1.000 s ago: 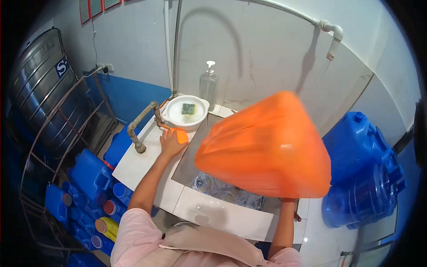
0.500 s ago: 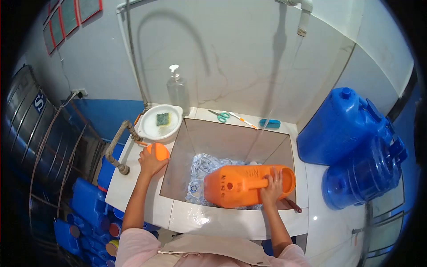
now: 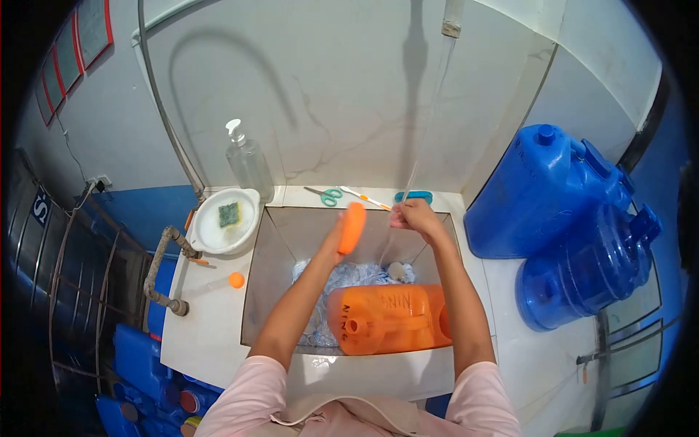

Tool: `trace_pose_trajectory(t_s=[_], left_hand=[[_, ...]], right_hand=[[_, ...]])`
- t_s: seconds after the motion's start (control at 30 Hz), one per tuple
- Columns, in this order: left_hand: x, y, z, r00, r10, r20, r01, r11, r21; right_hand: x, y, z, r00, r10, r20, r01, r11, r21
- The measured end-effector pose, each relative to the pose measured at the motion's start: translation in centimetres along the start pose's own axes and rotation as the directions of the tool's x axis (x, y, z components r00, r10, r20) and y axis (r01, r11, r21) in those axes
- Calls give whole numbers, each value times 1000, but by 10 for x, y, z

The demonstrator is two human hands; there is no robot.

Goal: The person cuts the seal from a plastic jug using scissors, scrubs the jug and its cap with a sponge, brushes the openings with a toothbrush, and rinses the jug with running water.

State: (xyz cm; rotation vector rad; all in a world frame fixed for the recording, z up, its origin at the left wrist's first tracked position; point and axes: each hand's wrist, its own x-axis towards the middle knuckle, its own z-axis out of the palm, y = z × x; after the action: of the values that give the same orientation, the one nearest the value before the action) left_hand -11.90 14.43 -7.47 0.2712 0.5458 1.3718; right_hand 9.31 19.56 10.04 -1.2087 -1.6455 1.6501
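My left hand [image 3: 336, 239] grips a round orange lid [image 3: 352, 229], tilted nearly edge-on above the sink [image 3: 255, 306]. My right hand [image 3: 416, 218] is closed over the far side of the sink, beside the thin water stream [image 3: 411, 178] and just in front of a blue brush [image 3: 419, 196]. Its curled fingers hide whatever may be in them. Below my forearms, an orange plastic jug [image 3: 386, 315] with black lettering lies on its side in the sink. It rests over a pile of clear plastic pieces [image 3: 317, 273]. A small orange cap [image 3: 237, 280] sits on the left counter.
A white basin [image 3: 251, 237] holding a sponge [image 3: 230, 214] and a pump bottle [image 3: 250, 164] stand at the back left. Scissors [image 3: 329, 197] and an orange-white toothbrush [image 3: 364, 197] lie along the rear ledge. Blue containers [image 3: 535, 193] occupy the right counter. A pipe [image 3: 156, 266] rises at left.
My right hand has let go of the jug and moved up to the water stream. My left hand has carried the orange lid from the left counter to above the sink. The view has shifted.
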Motion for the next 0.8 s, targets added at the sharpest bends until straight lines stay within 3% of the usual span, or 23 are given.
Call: trace_pose_trajectory(t_s=[0.03, 0.17, 0.23, 0.27, 0.33, 0.37, 0.43, 0.6, 0.67, 0.77, 0.8], left_hand=[[10, -12, 15, 937, 137, -321, -109, 989, 104], [31, -32, 20, 910, 100, -402, 12, 964, 267], [28, -32, 38, 944, -4, -331, 146, 902, 407], [26, -32, 48, 943, -8, -334, 151, 902, 405], [28, -33, 57, 969, -202, -139, 235, 926, 296], [29, -30, 61, 968, -207, -141, 241, 924, 297], [36, -27, 58, 944, -311, -111, 328, 838, 435], [34, -18, 79, 946, -297, -131, 320, 791, 522], [30, -16, 84, 948, -279, -155, 318, 785, 532], [32, -20, 90, 946, -317, -63, 307, 820, 484], [33, -25, 97, 983, -172, -57, 170, 771, 614]], right_hand=[[8, -4, 3, 998, 47, 33, -48, 998, 27], [27, 6, 6, 988, 133, 78, -139, 986, 89], [27, 11, 7, 988, 144, 57, -149, 985, 85], [27, 10, 7, 989, 143, 38, -145, 987, 73], [27, 11, 7, 986, 151, 77, -156, 986, 63], [27, 10, 5, 981, 154, 116, -160, 986, 51], [31, 13, 2, 986, 138, 94, -143, 989, 45], [27, 3, -2, 995, 93, 45, -94, 995, 18], [20, -5, 0, 990, 133, 51, -125, 982, -140], [33, 3, -9, 1000, 26, 11, -25, 997, -74], [30, 0, -7, 1000, 21, 12, -20, 997, -74]])
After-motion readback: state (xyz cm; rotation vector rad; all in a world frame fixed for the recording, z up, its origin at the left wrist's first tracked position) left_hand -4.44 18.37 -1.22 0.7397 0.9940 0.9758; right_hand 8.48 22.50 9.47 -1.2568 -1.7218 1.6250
